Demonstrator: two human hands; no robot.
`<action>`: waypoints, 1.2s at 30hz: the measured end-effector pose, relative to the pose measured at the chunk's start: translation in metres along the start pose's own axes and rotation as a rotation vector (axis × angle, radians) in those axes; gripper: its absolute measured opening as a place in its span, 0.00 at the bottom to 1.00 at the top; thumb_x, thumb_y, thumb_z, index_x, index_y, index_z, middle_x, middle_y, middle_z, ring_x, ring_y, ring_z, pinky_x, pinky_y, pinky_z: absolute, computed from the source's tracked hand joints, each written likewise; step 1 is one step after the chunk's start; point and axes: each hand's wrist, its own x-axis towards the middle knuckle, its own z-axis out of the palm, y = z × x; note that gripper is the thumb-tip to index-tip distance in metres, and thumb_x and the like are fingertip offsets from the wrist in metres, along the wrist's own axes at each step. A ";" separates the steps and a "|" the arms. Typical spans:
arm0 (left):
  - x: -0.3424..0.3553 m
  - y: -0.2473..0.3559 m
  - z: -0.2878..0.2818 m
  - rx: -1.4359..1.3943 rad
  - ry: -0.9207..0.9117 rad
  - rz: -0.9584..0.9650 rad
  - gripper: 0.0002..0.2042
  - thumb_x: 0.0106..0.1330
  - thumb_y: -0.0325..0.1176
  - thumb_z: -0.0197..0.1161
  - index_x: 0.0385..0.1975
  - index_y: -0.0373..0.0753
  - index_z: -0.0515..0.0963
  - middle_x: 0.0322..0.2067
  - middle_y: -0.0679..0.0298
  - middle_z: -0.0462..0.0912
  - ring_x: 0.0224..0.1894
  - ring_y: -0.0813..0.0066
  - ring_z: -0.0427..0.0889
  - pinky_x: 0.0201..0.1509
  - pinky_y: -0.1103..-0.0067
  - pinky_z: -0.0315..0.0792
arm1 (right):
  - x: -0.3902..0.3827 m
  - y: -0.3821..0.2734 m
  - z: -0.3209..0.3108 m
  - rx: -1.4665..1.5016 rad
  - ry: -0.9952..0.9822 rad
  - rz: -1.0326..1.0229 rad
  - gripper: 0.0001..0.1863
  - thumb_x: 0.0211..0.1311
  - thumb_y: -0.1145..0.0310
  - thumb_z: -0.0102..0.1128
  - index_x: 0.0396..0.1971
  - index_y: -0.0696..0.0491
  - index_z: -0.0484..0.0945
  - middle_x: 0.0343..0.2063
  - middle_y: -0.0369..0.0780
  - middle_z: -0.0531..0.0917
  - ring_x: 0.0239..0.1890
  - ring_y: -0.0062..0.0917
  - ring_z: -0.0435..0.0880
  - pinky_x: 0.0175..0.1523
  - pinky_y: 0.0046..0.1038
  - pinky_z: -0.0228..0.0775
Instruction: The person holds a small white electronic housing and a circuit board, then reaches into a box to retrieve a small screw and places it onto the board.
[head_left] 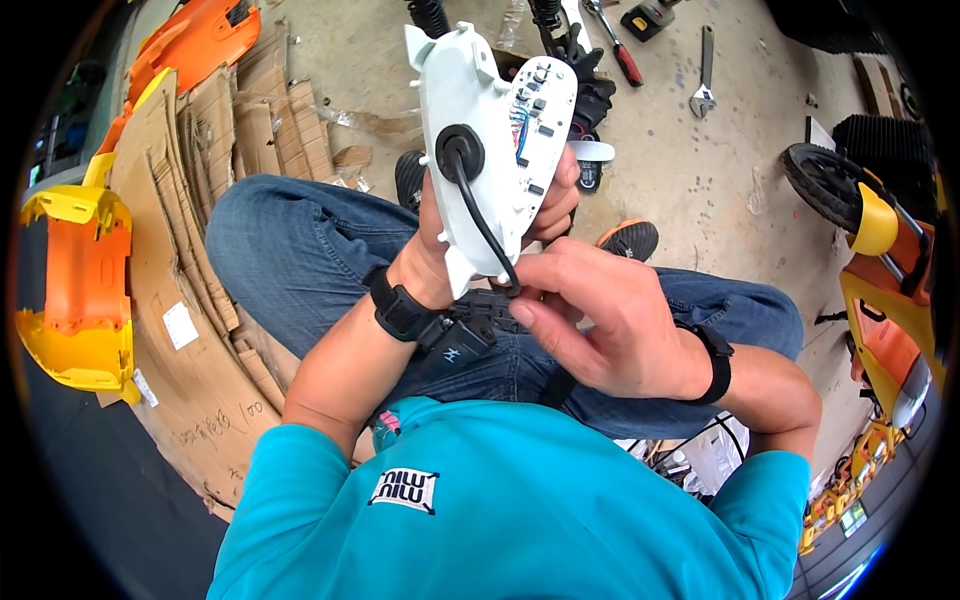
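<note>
A white plastic housing [447, 90] is held up in front of me, its narrow end pointing down toward my lap. My left hand [430, 240] is wrapped around it from behind, with fingers showing past its right edge. Several small electronic parts and a bundle of thin coloured wires show on the white circuit board [545, 115] at the housing's right side. From a round black grommet [460, 153] in the housing, a black cable [482, 220] runs down along the surface. Close to the housing's lower end, my right hand [610, 315] pinches this cable between thumb and fingers.
Flattened cardboard [165, 240] lies at my left, beside a yellow and orange plastic cover [85, 280]. Beyond my legs, an adjustable wrench [704, 85] and a red-handled tool [628, 62] lie on the concrete floor. A small black wheel [820, 185] stands at the right.
</note>
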 end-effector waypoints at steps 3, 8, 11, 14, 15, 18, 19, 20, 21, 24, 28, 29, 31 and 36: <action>-0.001 -0.003 -0.005 0.069 -0.017 -0.052 0.35 0.54 0.64 0.56 0.39 0.31 0.70 0.19 0.73 0.61 0.21 0.82 0.55 0.24 0.84 0.52 | 0.000 -0.003 0.007 0.023 0.033 -0.069 0.15 0.53 0.77 0.60 0.43 0.57 0.73 0.30 0.43 0.77 0.31 0.38 0.79 0.33 0.31 0.72; -0.004 -0.015 0.003 0.102 -0.043 -0.081 0.27 0.61 0.55 0.55 0.38 0.31 0.70 0.20 0.73 0.60 0.22 0.82 0.55 0.25 0.85 0.52 | 0.001 -0.012 0.007 -0.037 -0.069 -0.088 0.25 0.51 0.76 0.61 0.51 0.61 0.67 0.28 0.42 0.75 0.30 0.36 0.78 0.33 0.31 0.72; -0.004 -0.018 0.008 0.058 -0.037 -0.118 0.25 0.63 0.54 0.53 0.35 0.32 0.69 0.20 0.72 0.60 0.21 0.82 0.54 0.24 0.84 0.52 | 0.002 -0.008 0.013 -0.015 -0.026 -0.129 0.27 0.51 0.76 0.61 0.52 0.62 0.65 0.28 0.42 0.75 0.30 0.35 0.78 0.33 0.31 0.72; -0.003 -0.016 0.016 0.134 0.055 -0.169 0.26 0.65 0.57 0.48 0.31 0.33 0.69 0.20 0.70 0.59 0.20 0.81 0.52 0.23 0.82 0.50 | 0.003 -0.013 0.011 -0.001 -0.111 -0.045 0.32 0.49 0.77 0.62 0.56 0.62 0.60 0.28 0.44 0.76 0.27 0.37 0.79 0.29 0.33 0.72; -0.003 -0.018 0.015 0.104 0.021 -0.142 0.26 0.65 0.56 0.50 0.32 0.32 0.70 0.19 0.71 0.60 0.20 0.82 0.53 0.23 0.82 0.51 | 0.003 -0.017 0.010 0.017 -0.152 -0.001 0.32 0.50 0.76 0.61 0.56 0.63 0.59 0.29 0.47 0.76 0.28 0.40 0.79 0.29 0.35 0.72; -0.003 -0.024 0.012 0.031 -0.055 -0.095 0.24 0.65 0.53 0.52 0.34 0.31 0.71 0.18 0.73 0.60 0.20 0.83 0.55 0.23 0.84 0.52 | 0.004 -0.019 0.011 0.025 -0.175 0.030 0.34 0.49 0.77 0.61 0.57 0.62 0.56 0.29 0.49 0.77 0.27 0.42 0.79 0.27 0.36 0.72; -0.003 -0.024 0.012 0.018 -0.064 -0.104 0.24 0.65 0.53 0.52 0.34 0.31 0.71 0.17 0.73 0.60 0.20 0.83 0.54 0.23 0.84 0.52 | 0.003 -0.018 0.012 0.035 -0.174 0.033 0.36 0.50 0.76 0.62 0.59 0.63 0.54 0.26 0.46 0.76 0.26 0.39 0.78 0.26 0.34 0.70; -0.002 -0.024 0.012 0.005 -0.073 -0.113 0.25 0.64 0.53 0.52 0.34 0.31 0.71 0.17 0.74 0.59 0.19 0.83 0.54 0.23 0.84 0.52 | 0.002 -0.016 0.015 0.044 -0.173 0.036 0.39 0.51 0.76 0.63 0.61 0.63 0.52 0.23 0.42 0.75 0.24 0.35 0.77 0.25 0.32 0.68; -0.002 -0.024 0.013 -0.007 -0.066 -0.118 0.24 0.64 0.53 0.53 0.34 0.31 0.71 0.16 0.74 0.58 0.19 0.84 0.54 0.23 0.84 0.51 | 0.002 -0.015 0.016 0.053 -0.172 0.039 0.41 0.51 0.76 0.63 0.63 0.64 0.50 0.20 0.38 0.74 0.22 0.31 0.76 0.25 0.30 0.67; 0.000 -0.021 0.014 -0.006 -0.075 -0.135 0.23 0.63 0.52 0.56 0.34 0.32 0.71 0.16 0.75 0.57 0.19 0.84 0.53 0.23 0.83 0.50 | 0.001 -0.018 0.015 0.075 -0.308 0.158 0.38 0.50 0.76 0.61 0.60 0.63 0.52 0.26 0.49 0.77 0.28 0.43 0.79 0.27 0.35 0.71; -0.001 -0.013 0.013 0.049 -0.116 -0.136 0.22 0.61 0.50 0.60 0.34 0.33 0.71 0.18 0.75 0.58 0.20 0.84 0.53 0.23 0.83 0.50 | -0.002 -0.016 0.018 0.019 -0.282 0.060 0.39 0.51 0.75 0.61 0.61 0.64 0.51 0.26 0.48 0.78 0.27 0.42 0.79 0.28 0.35 0.71; -0.001 -0.014 0.012 0.025 -0.127 -0.123 0.23 0.61 0.52 0.57 0.33 0.33 0.71 0.18 0.74 0.58 0.20 0.83 0.53 0.23 0.83 0.50 | -0.003 -0.015 0.017 0.010 -0.294 0.053 0.38 0.51 0.75 0.61 0.61 0.64 0.52 0.26 0.48 0.78 0.27 0.41 0.80 0.28 0.35 0.71; -0.003 -0.015 0.008 -0.023 -0.149 -0.101 0.25 0.62 0.56 0.51 0.32 0.34 0.71 0.18 0.73 0.58 0.20 0.82 0.53 0.23 0.82 0.49 | -0.003 -0.014 0.017 -0.011 -0.294 0.035 0.37 0.51 0.75 0.61 0.60 0.64 0.54 0.27 0.47 0.78 0.27 0.41 0.80 0.29 0.34 0.72; -0.003 -0.005 0.020 -0.026 -0.062 -0.154 0.37 0.65 0.67 0.33 0.26 0.34 0.72 0.15 0.71 0.56 0.17 0.79 0.51 0.22 0.79 0.49 | -0.006 -0.011 0.017 -0.056 -0.259 0.013 0.36 0.51 0.75 0.61 0.60 0.63 0.56 0.26 0.45 0.77 0.27 0.39 0.79 0.28 0.33 0.72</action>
